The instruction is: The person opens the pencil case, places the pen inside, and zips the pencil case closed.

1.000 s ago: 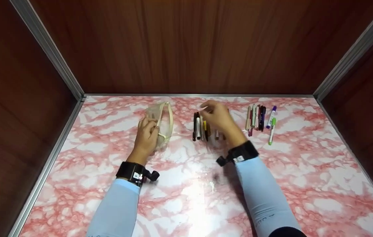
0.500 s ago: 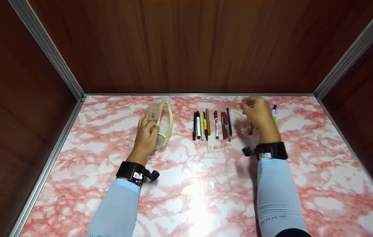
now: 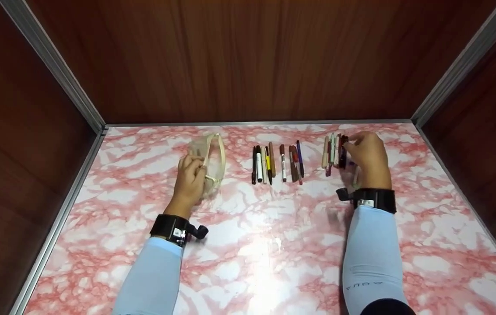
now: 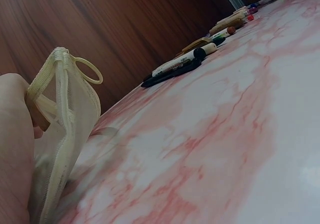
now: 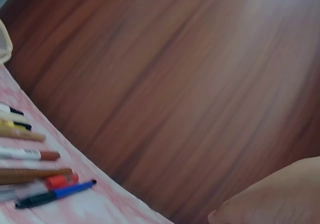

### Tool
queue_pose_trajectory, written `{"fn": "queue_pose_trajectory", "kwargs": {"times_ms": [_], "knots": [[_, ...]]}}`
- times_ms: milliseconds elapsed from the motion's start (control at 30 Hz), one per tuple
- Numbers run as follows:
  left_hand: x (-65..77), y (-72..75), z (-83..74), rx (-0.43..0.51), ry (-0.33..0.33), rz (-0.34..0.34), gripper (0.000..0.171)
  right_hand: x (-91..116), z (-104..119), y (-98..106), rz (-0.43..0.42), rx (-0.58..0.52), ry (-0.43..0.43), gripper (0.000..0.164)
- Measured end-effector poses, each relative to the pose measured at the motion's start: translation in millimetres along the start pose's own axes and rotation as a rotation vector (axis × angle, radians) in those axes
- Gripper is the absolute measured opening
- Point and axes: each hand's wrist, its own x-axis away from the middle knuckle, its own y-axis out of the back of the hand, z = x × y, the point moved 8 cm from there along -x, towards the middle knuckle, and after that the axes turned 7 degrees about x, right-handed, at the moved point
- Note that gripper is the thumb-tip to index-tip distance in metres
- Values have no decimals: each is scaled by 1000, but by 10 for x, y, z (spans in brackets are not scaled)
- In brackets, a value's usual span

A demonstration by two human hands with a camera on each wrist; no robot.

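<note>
While the left hand (image 3: pixel 189 179) grips the cream see-through mesh pouch (image 3: pixel 223 158) on the pink-marbled tabletop (image 3: pixel 309 245) | right hand (image 3: pixel 369 157), fingertips drawn narrow at the dark slim pens (image 3: pixel 342 158); whether they hold one I can't tell | packed so close, pale neighbouring pens (image 3: pixel 332 151) might roll or drag along

A tabletop (image 3: pixel 431 262) patterned like marble in pink, red and white, with a bright glare (image 3: pixel 262 275) near its front middle; dark reddish-brown wood-grain panels rise around it, at the back (image 3: pixel 248 61), left (image 3: pixel 7 153) and right (image 3: pixel 484 131); grey metal strips (image 3: pixel 53 61) line the corners and the table's back and left edges.
</note>
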Motion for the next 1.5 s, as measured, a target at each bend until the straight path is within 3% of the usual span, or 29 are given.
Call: {"fn": "queue_pose_trajectory", "kwargs": {"times_ms": [133,267,400,500,600,667,1133,1300,1500], "knots": [[-11,-5,132,-8,0,-12,19,35,-197,-19,53,13,-71,43],[-15,3,71,5,-13,-4,22,71,-391,-70,92,-35,-156,30],[-20,-9,149,-22,4,13,21,82,-523,-127,116,-20,-204,24],[-9,-11,52,-32,33,28,20,94,-570,-151,138,-2,-225,26],[-1,4,-113,-9,19,25,21,104,-593,-165,159,-11,-249,28],[2,12,-142,5,7,13,21,110,-592,-169,166,-13,-253,28],[-9,-1,107,0,-7,-9,20,74,-616,-213,149,28,-213,29],[6,20,12,6,-4,-13,21,65,-595,-224,131,41,-184,20],[12,4,-137,-18,25,30,21,64,-620,-267,155,-24,-220,17]]}}
